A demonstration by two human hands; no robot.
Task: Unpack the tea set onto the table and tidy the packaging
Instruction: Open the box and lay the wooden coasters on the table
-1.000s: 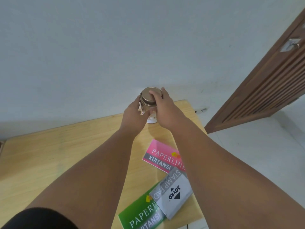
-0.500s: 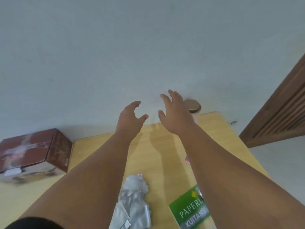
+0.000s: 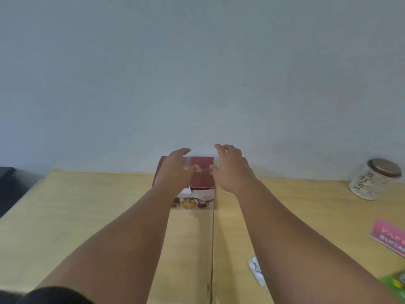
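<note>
A dark red tea set box (image 3: 202, 183) with a picture of a teapot on its front stands at the back of the wooden table (image 3: 87, 216), against the wall. My left hand (image 3: 175, 170) hovers over the box's left part, fingers apart, holding nothing. My right hand (image 3: 232, 170) is spread just right of the box, also holding nothing. A glass jar with a bronze lid (image 3: 374, 178) stands at the far right of the table. Crumpled silver wrapping (image 3: 256, 270) peeks out under my right forearm.
A pink receipt book (image 3: 390, 236) lies near the right edge, and a green one (image 3: 394, 281) shows at the lower right corner. A plain wall rises right behind the table. The table's left edge drops off beside something dark (image 3: 8, 185).
My hands let go of the jar a second ago. The view swung left, so the jar slid to the far right and the red box came to the middle between my hands.
</note>
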